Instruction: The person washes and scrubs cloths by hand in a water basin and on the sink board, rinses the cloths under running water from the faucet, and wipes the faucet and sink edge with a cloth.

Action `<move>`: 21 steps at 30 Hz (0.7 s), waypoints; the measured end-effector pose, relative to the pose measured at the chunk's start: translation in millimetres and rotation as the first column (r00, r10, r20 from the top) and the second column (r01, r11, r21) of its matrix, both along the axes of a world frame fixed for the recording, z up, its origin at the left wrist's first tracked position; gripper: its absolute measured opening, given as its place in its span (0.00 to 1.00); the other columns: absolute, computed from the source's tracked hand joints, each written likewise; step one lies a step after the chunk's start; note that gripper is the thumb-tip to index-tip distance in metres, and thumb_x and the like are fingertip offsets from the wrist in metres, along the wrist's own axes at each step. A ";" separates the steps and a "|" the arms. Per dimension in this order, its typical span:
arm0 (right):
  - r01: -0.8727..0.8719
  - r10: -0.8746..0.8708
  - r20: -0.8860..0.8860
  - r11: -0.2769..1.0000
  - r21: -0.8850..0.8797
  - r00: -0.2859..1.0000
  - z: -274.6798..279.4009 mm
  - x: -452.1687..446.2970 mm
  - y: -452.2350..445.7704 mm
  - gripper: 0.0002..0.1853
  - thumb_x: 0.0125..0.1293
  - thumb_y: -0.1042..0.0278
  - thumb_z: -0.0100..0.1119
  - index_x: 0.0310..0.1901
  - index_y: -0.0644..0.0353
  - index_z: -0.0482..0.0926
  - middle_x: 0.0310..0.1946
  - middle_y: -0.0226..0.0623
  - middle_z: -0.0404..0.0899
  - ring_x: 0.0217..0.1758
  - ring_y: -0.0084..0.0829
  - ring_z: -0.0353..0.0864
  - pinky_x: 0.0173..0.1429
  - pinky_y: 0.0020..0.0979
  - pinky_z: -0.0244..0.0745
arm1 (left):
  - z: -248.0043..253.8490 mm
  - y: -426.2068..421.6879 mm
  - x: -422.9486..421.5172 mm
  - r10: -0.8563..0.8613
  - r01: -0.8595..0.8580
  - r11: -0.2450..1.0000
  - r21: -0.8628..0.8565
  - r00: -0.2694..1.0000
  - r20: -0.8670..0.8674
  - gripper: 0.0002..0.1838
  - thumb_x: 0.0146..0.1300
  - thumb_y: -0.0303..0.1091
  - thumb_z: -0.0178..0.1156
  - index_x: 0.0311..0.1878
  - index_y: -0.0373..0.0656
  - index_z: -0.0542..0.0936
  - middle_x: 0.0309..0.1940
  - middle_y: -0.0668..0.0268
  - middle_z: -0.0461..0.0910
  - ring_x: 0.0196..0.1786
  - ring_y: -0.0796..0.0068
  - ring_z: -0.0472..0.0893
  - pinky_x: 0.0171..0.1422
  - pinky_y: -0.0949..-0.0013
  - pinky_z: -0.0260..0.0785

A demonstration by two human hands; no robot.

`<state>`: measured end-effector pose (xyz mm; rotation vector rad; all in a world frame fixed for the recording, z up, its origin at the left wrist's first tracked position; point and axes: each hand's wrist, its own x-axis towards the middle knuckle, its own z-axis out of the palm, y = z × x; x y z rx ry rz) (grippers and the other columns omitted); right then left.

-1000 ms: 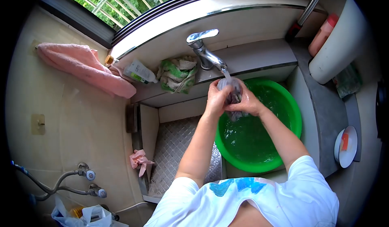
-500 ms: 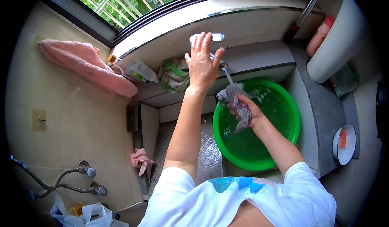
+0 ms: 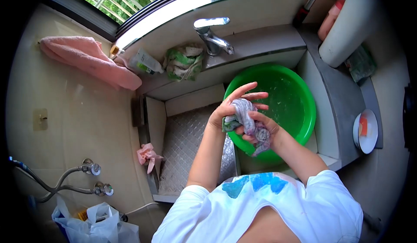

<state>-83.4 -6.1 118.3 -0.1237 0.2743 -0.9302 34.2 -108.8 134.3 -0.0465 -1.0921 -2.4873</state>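
A wet, twisted greyish-purple cloth (image 3: 246,115) is bunched up over the near left side of a green basin (image 3: 310,123) of water. My right hand (image 3: 270,128) grips the cloth from the right, fingers curled round its lower part. Against the cloth's upper left side rests my left hand (image 3: 220,115), its fingers stretched out and spread past it. A bit of green and white shows at the cloth's left end. Beyond the basin stands a chrome faucet (image 3: 213,41), with no stream visible at its spout.
A crumpled green and white rag (image 3: 184,62) and a white tube (image 3: 147,62) lie on the ledge left of the faucet. A pink towel (image 3: 89,60) hangs on the left wall. On the right counter are a white bowl (image 3: 371,141) and a pink bottle (image 3: 331,19).
My left hand has come down from the faucet lever to the cloth. My right hand has drawn the cloth back from under the spout. The water stream has stopped.
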 end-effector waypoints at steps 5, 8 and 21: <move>0.034 0.015 -0.341 0.990 0.138 0.940 14.5 5.9 15.9 0.18 0.50 0.66 0.67 0.42 0.60 0.73 0.31 0.34 0.78 0.30 0.26 0.79 0.35 0.28 0.78 | 4.6 13.1 9.4 0.163 -0.092 0.967 -0.238 0.939 0.303 0.19 0.57 0.28 0.56 0.54 0.39 0.74 0.36 0.55 0.80 0.41 0.65 0.80 0.50 0.66 0.72; 0.172 -0.152 -0.565 0.985 -0.018 0.811 13.2 17.0 19.2 0.22 0.47 0.69 0.68 0.44 0.60 0.71 0.34 0.34 0.77 0.33 0.26 0.79 0.37 0.28 0.77 | 10.0 27.8 7.8 0.313 -0.162 0.908 -0.386 0.875 0.369 0.16 0.59 0.25 0.54 0.52 0.39 0.75 0.28 0.63 0.79 0.34 0.78 0.77 0.43 0.73 0.71; 0.140 -0.508 -0.817 0.861 -0.489 0.273 -34.5 58.7 24.8 0.20 0.56 0.55 0.56 0.45 0.59 0.69 0.45 0.38 0.75 0.47 0.36 0.77 0.52 0.35 0.72 | -14.9 75.0 9.5 0.849 -0.498 0.455 -0.738 0.492 0.191 0.05 0.67 0.29 0.46 0.42 0.39 0.69 0.14 0.72 0.67 0.16 0.86 0.66 0.21 0.78 0.59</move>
